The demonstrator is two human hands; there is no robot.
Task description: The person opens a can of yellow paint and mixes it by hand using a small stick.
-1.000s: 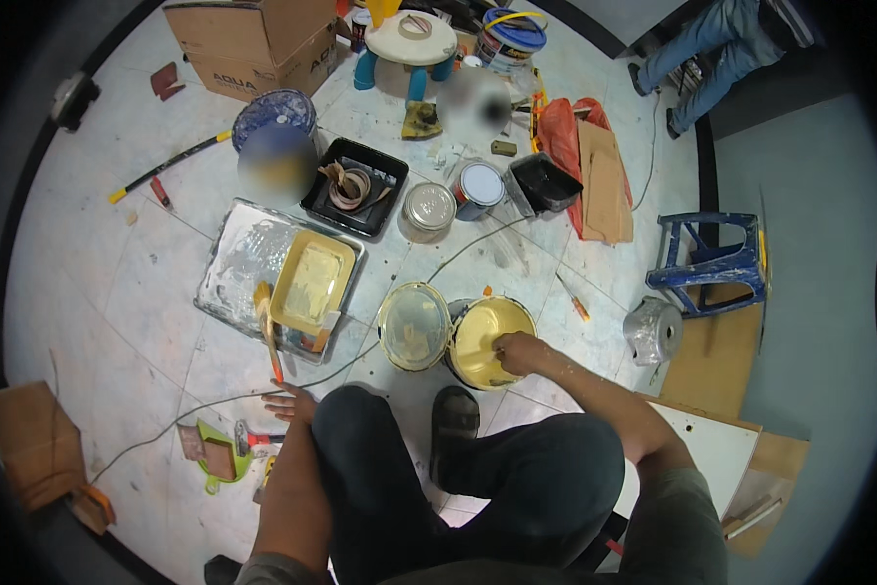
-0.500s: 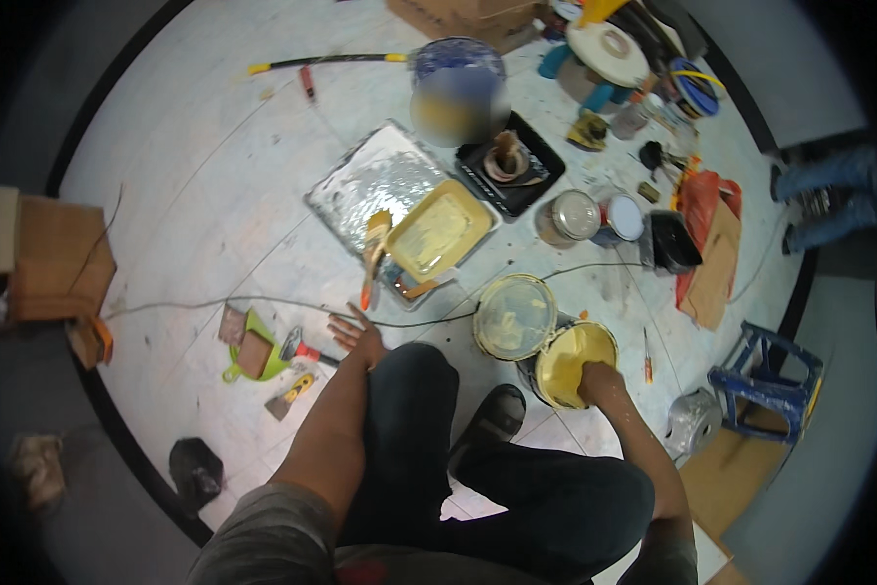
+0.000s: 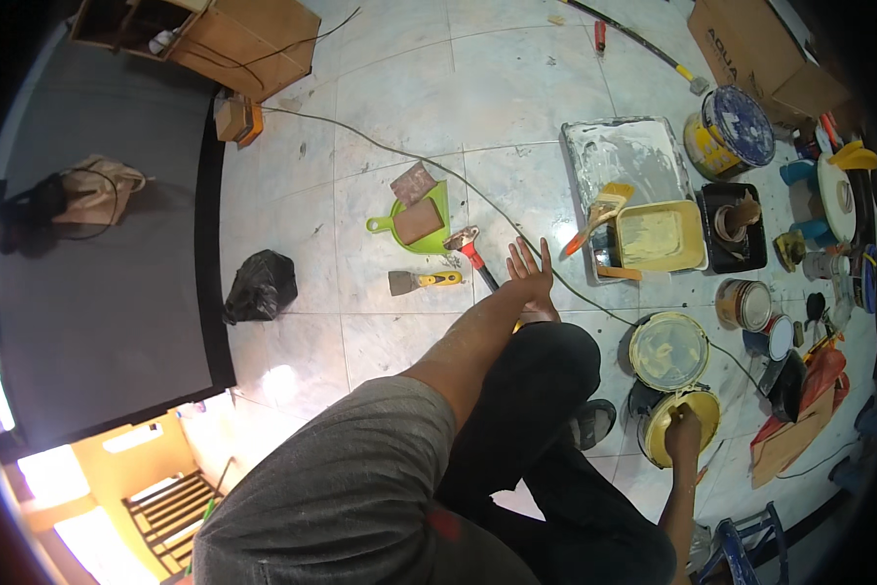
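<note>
1. Spreading beneath everything, the pale tiled floor [image 3: 389,58] carries the paint gear.
2. Silver-grey tray [image 3: 594,146]: a yellow tub [image 3: 699,234] sits on it.
3. Bucket [image 3: 708,419] of yellow paint: it stands just right of the sandalled foot [image 3: 592,423].
4. Round lid [image 3: 669,353]: just beside the bucket.
5. Left hand [image 3: 533,284]: grip open, fingers spread, near a red-handled tool [image 3: 472,254].
6. Right hand [image 3: 684,423]: reaching into the bucket; I cannot tell whether its grip closes on anything.
</note>
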